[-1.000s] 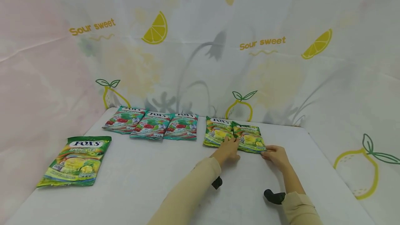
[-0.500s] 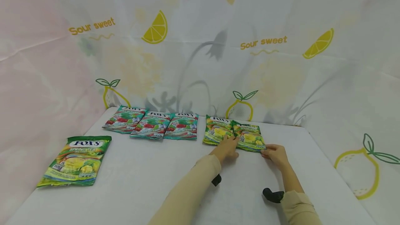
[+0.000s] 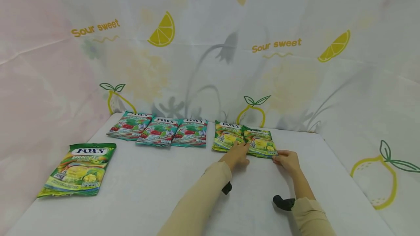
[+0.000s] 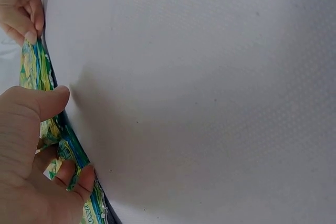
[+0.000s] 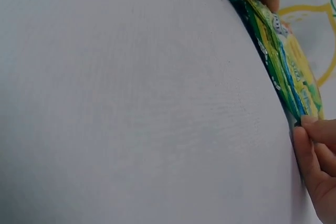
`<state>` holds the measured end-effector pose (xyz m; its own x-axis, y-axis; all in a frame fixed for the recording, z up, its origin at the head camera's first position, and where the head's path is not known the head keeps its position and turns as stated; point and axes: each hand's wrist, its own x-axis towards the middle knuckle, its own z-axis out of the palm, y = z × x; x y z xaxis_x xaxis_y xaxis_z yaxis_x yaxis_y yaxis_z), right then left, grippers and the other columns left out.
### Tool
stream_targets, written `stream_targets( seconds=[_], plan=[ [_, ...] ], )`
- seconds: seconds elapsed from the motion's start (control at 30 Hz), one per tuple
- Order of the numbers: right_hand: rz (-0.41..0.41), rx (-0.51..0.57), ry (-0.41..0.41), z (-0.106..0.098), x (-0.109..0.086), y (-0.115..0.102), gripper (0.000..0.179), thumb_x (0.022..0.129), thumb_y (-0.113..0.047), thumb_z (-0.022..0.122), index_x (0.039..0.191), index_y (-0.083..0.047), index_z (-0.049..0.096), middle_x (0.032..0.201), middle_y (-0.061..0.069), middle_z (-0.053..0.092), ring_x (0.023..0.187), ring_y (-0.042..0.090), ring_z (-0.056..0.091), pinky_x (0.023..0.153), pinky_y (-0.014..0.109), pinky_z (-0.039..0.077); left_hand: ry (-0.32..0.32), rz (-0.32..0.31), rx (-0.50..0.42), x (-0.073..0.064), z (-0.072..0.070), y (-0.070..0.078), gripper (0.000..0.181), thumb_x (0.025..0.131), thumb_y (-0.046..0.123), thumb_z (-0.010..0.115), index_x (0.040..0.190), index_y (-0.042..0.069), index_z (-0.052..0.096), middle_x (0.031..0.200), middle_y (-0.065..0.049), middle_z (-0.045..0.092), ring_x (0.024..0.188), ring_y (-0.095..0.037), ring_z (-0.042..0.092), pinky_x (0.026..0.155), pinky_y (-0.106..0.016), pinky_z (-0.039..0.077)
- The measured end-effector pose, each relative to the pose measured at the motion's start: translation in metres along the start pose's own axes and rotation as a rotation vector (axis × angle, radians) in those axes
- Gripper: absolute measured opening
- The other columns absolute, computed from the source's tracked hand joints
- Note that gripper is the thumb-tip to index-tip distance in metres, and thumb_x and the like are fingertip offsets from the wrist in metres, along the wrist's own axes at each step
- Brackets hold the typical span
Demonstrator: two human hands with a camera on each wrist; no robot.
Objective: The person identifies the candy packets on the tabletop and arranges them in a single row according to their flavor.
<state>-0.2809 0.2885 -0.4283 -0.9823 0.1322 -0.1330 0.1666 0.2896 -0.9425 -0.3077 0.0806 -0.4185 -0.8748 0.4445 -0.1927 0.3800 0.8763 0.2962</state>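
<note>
Two green-and-yellow candy bags lie side by side at the back: a left bag (image 3: 226, 136) and a right bag (image 3: 260, 142). My right hand (image 3: 288, 161) pinches the near right corner of the right bag, thumb over finger in the right wrist view. My left hand (image 3: 237, 154) is at the seam of the two bags. Its thumb lies at the near edge and a finger on top of the right bag, holding its left end. Other fingers (image 4: 86, 179) of this hand touch the left bag's near edge in the left wrist view.
Three teal candy bags stand in a row, the left one (image 3: 131, 126), the middle one (image 3: 159, 132) and the right one (image 3: 190, 134). Another green candy bag (image 3: 78, 168) lies nearer, at the table's left edge. A lemon-printed cloth (image 3: 203, 65) hangs behind the white table (image 3: 157, 185).
Both hands and the right green bag have shifted slightly left and towards the back. The teal bags and the near green bag have stayed put.
</note>
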Motion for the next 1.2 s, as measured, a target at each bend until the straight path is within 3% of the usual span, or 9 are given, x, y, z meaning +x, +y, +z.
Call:
stream_targets(
  seconds=[0.23,0.5,0.67,0.77,1.03,1.2],
  plan=[
    [-0.005,0.016,0.019,0.002,0.001,-0.001,0.043,0.085,0.008,0.061,0.120,0.025,0.044,0.078,0.003,0.067,0.060,0.002,0.062,0.062,0.018,0.053,-0.011,0.008,-0.029,-0.001,-0.001,-0.003,0.072,0.091,0.029,0.062,0.150,0.016,0.024,0.152,-0.004,0.029,0.141,-0.033,0.018,0.110,-0.042,0.028],
    [-0.113,0.122,-0.033,-0.002,0.010,0.014,0.042,0.081,0.002,0.069,0.113,0.023,0.052,0.078,0.006,0.067,0.063,0.005,0.064,0.062,0.018,0.053,-0.002,0.021,-0.008,-0.004,-0.002,-0.003,0.072,0.091,0.031,0.062,0.150,0.015,0.025,0.152,-0.004,0.030,0.141,-0.033,0.019,0.109,-0.042,0.029],
    [-0.049,-0.030,0.041,0.003,-0.001,0.010,0.045,0.087,0.000,0.060,0.125,0.020,0.045,0.104,0.025,0.064,0.068,-0.002,0.061,0.067,0.015,0.051,0.024,0.053,0.007,-0.008,0.002,-0.003,0.070,0.090,0.032,0.062,0.149,0.015,0.028,0.152,-0.006,0.030,0.140,-0.034,0.021,0.110,-0.042,0.028],
    [-0.024,-0.099,0.067,0.005,-0.006,0.007,0.046,0.090,-0.002,0.058,0.127,0.018,0.043,0.110,0.028,0.060,0.068,-0.003,0.059,0.065,0.013,0.049,0.068,0.087,0.008,-0.011,0.004,-0.005,0.068,0.089,0.032,0.063,0.147,0.013,0.032,0.150,-0.007,0.033,0.138,-0.034,0.025,0.109,-0.042,0.029],
    [-0.008,-0.132,0.146,0.010,-0.007,0.008,0.047,0.089,-0.010,0.057,0.125,0.016,0.042,0.098,0.020,0.061,0.065,-0.002,0.057,0.059,0.012,0.044,0.154,0.144,-0.020,-0.013,0.007,-0.011,0.063,0.087,0.031,0.064,0.141,0.008,0.042,0.144,-0.010,0.042,0.135,-0.030,0.034,0.113,-0.040,0.021],
    [0.013,-0.088,0.191,0.014,-0.012,0.007,0.040,0.091,-0.011,0.055,0.121,0.013,0.045,0.086,0.008,0.061,0.061,-0.003,0.055,0.057,0.012,0.044,0.205,0.121,-0.136,-0.015,0.009,-0.010,0.052,0.090,0.025,0.061,0.136,0.005,0.049,0.136,-0.008,0.051,0.128,-0.024,0.043,0.110,-0.035,0.027]
  ],
)
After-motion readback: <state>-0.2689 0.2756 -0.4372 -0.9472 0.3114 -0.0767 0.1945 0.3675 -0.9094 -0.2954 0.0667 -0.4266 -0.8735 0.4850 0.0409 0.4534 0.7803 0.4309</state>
